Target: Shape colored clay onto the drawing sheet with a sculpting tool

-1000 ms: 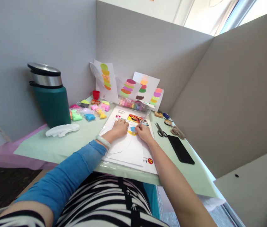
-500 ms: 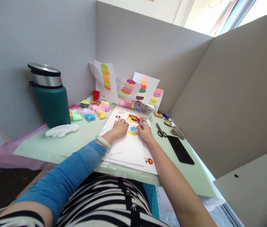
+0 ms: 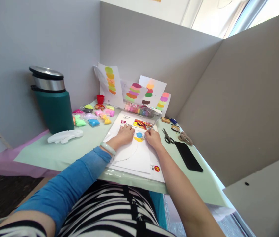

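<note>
A white sheet of paper (image 3: 129, 159) lies on a drawing pad (image 3: 158, 176) in front of me, with a thin curved line on it. Near its top are a blue patch (image 3: 139, 135) and a yellow patch (image 3: 138, 139), which look like soft clay. My right hand (image 3: 153, 137) is closed around a fork (image 3: 157, 120); its tines are beside the blue patch and over the yellow one's right end. Left of the patches my left hand (image 3: 125, 134) rests on the sheet, fingers laid out and nothing held.
Several bagged clay pieces (image 3: 94, 122), a red cup (image 3: 100, 99), a white tissue (image 3: 65, 136) and a green bottle (image 3: 54, 110) stand or lie left. Scissors (image 3: 168, 136) and a black phone (image 3: 188, 156) lie right. Color-swatch sheets (image 3: 111, 85) lean at the back partition.
My right hand has shifted slightly right with the fork. Its tines have moved off the blue patch, which now shows more fully. My left hand has stayed in place.
</note>
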{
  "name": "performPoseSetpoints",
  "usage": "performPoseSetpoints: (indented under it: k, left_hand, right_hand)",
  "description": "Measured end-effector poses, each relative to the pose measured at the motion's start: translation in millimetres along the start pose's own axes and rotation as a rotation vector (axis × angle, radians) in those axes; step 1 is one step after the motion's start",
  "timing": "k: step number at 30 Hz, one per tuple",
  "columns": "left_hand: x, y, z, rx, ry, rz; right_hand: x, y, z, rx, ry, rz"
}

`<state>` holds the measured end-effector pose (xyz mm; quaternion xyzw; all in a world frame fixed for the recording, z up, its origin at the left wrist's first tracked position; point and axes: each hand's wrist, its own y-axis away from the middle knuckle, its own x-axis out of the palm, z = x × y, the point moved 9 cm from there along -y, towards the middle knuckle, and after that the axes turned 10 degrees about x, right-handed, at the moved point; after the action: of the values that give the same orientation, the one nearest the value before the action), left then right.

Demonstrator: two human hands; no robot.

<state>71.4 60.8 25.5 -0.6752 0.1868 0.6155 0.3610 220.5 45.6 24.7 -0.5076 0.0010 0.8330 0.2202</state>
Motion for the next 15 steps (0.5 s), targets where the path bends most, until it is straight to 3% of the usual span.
performPoseSetpoints:
  k: [7,15]
  left_hand:
    - [-0.2,0.5,0.2,-0.002,0.006,0.007]
    - [-0.6,0.6,-0.2,0.000,0.000,0.001]
  right_hand:
    - [5.1,2.2,4.9,-0.021,-0.027,0.041]
    - [-2.3,-0.9,-4.3,0.052,0.042,-0.010]
